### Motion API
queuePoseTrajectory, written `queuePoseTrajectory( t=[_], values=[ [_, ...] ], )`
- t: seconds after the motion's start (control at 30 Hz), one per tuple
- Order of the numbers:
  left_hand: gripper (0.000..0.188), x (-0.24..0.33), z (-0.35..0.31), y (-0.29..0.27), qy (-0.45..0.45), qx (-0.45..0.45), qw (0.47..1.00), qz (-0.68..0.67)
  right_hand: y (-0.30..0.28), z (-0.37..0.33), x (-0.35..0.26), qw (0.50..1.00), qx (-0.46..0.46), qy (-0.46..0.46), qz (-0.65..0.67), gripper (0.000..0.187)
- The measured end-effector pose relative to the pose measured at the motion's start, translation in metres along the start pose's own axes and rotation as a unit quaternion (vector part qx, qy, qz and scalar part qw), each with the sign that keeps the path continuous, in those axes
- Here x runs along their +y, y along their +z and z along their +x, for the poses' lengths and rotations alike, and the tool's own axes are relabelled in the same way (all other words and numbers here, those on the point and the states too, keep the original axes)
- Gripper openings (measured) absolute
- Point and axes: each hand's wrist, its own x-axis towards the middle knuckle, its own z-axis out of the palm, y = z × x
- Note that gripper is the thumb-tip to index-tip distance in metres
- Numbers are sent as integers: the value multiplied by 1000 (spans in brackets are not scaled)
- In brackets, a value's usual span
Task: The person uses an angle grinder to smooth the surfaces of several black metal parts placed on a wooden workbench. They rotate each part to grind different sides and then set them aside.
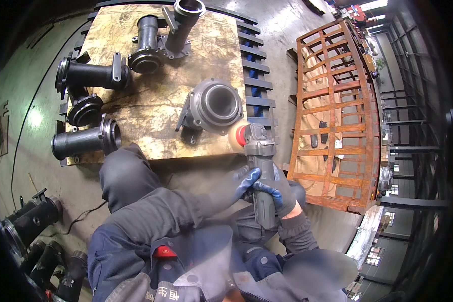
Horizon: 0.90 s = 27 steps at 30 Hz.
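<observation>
A dark angle grinder (265,176) stands nearly upright in the picture, its red disc (240,135) blurred at the head. The disc meets or nearly meets the lower right rim of a round grey metal flanged pipe casting (220,104) on the worktable. My right hand (283,195), in a grey glove with blue fingers, wraps round the grinder's body from the right. From the left, my left hand (245,182) has its blue gloved fingers closed against the body; the back of that hand and its wrist are smeared.
Several black flanged pipe castings (93,75) stand and lie on the left and far parts of the stained wooden worktable (151,108). More castings (32,221) rest on the floor at lower left. A rusty slatted metal crate (332,141) stands at right. A dark cable (80,216) runs across the floor.
</observation>
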Motion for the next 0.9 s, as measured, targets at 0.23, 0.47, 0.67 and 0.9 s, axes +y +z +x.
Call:
queuePoseTrajectory(
  t=[0.23,0.47,0.67,0.9],
  values=[
    [32,6,10,-1,39,56,997,32,-10,25,-14,999,-19,-17,46,49],
    [51,4,25,-3,6,71,995,-72,-38,72,-22,992,23,-74,-98,50],
    [58,8,26,-10,-17,79,997,-20,-41,116,-46,994,3,-67,-81,46],
    [51,8,26,-15,-7,96,994,-52,-16,146,-61,981,-18,-96,-164,40]
  ],
)
